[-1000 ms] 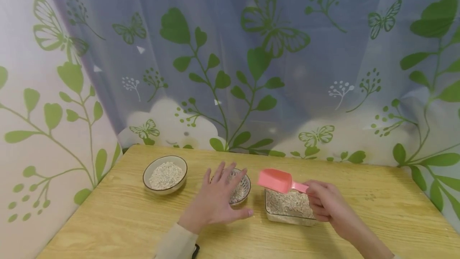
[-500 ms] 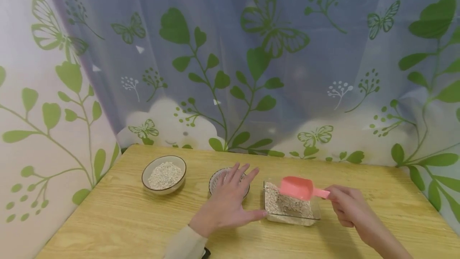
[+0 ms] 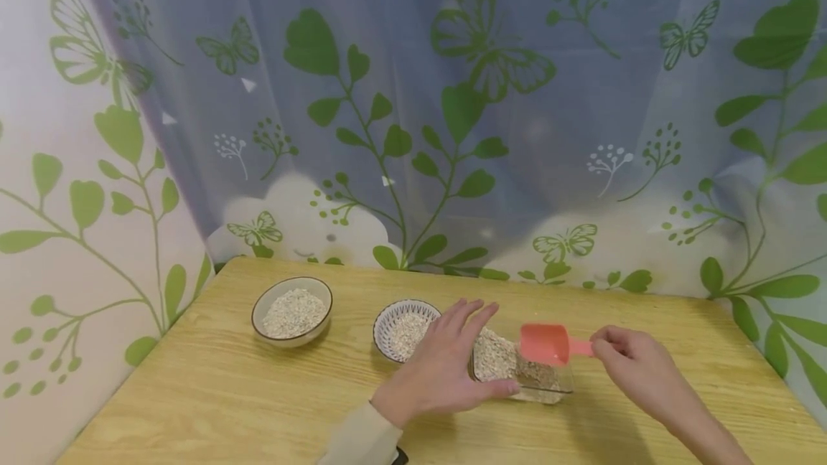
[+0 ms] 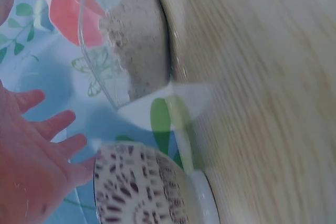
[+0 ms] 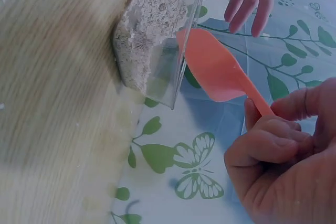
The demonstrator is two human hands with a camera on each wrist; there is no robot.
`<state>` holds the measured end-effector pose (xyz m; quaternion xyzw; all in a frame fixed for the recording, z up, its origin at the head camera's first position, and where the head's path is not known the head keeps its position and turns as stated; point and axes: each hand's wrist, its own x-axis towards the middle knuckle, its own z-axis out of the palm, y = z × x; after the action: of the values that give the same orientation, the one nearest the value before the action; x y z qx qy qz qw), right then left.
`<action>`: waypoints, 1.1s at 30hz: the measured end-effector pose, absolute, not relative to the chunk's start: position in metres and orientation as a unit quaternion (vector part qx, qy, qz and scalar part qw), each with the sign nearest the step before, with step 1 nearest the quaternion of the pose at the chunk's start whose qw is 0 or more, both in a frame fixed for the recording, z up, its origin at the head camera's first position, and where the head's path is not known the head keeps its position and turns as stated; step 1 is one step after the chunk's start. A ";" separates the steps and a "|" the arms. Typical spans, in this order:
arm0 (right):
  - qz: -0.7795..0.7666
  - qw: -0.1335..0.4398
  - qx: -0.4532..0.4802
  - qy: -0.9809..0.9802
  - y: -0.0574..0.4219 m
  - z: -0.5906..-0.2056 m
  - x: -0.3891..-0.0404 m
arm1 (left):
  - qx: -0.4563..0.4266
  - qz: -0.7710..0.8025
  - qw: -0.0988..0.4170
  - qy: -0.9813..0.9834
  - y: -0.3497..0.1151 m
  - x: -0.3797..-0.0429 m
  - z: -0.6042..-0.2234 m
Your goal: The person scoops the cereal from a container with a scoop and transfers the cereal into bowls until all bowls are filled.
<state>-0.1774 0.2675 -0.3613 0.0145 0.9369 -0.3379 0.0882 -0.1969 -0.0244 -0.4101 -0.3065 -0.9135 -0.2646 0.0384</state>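
My right hand point(image 3: 646, 372) grips the handle of a pink scoop point(image 3: 545, 344), whose bowl is over the glass container point(image 3: 555, 393) of oat flakes point(image 3: 494, 357). In the right wrist view the scoop point(image 5: 215, 69) overlaps the container's rim, and its bowl looks empty. With fingers spread, my left hand point(image 3: 446, 368) hovers between the patterned bowl point(image 3: 388, 321) and the container, partly covering both. The left wrist view has the left hand point(image 4: 37, 166) beside the patterned bowl point(image 4: 136, 187); whether a finger touches it I cannot tell.
A plain cream bowl point(image 3: 323, 321) with a dark rim, holding oat flakes point(image 3: 293, 313), stands at the left of the wooden table point(image 3: 226, 393). Behind the table hangs a cloth point(image 3: 413, 128) printed with leaves and butterflies.
My left hand has moved right from over the patterned bowl toward the container, uncovering the oat flakes in the bowl. My right hand has carried the scoop rightward over the container.
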 end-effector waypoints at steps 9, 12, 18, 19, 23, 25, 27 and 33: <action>-0.290 0.066 -0.013 0.955 0.264 -0.361 -0.175 | -0.281 -0.324 -0.001 -0.904 -0.002 -0.192 -0.416; -0.276 0.058 -0.023 0.959 0.262 -0.360 -0.176 | -0.256 -0.333 -0.001 -0.908 0.005 -0.193 -0.421; -0.247 0.052 -0.039 0.967 0.257 -0.355 -0.179 | -0.209 -0.325 -0.022 -0.922 0.016 -0.195 -0.429; -0.242 0.052 -0.041 0.968 0.257 -0.354 -0.179 | -0.201 -0.323 -0.030 -0.924 0.017 -0.195 -0.430; -0.226 0.053 -0.053 0.971 0.252 -0.349 -0.179 | -0.159 -0.338 -0.070 -0.925 0.019 -0.196 -0.430; -0.217 0.050 -0.062 0.973 0.248 -0.347 -0.179 | -0.144 -0.344 -0.086 -0.924 0.019 -0.197 -0.429; -0.207 0.043 -0.068 0.975 0.245 -0.346 -0.179 | -0.135 -0.349 -0.099 -0.922 0.019 -0.199 -0.428; -0.185 0.016 -0.079 0.979 0.233 -0.343 -0.182 | -0.131 -0.359 -0.113 -0.917 0.017 -0.203 -0.429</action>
<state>-0.1823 0.2330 -0.3432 -0.0790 0.9794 -0.1852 0.0161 -0.2026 0.0168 -0.4291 -0.1308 -0.9174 -0.3585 -0.1128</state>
